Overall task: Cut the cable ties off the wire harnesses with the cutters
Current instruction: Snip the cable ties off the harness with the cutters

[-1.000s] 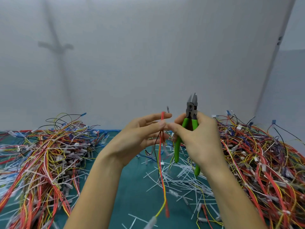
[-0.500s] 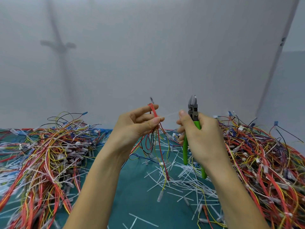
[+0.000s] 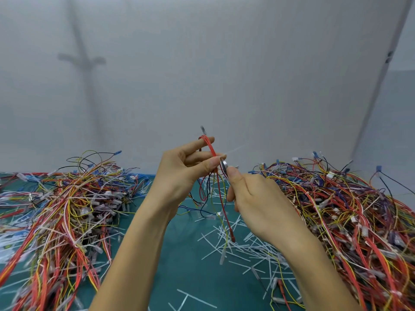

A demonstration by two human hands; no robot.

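Teal worktop [image 3: 179, 265] with a left wire pile [image 3: 67, 209] and a right wire pile [image 3: 348, 209] at its side edges, pale offcuts [image 3: 224, 243] strewn between. Above its middle, the left hand [image 3: 179, 176] pinches a red wire harness [image 3: 221, 198] between thumb and fingers. The right hand [image 3: 258, 205] curls round the cutters [image 3: 224, 168] — only their metal head shows, just beside the harness, below a cable tie [image 3: 235, 149] tail.

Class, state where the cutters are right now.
Head view, centre: the cutters are gripped in the right hand, their tip at the wire harness held by the left hand.
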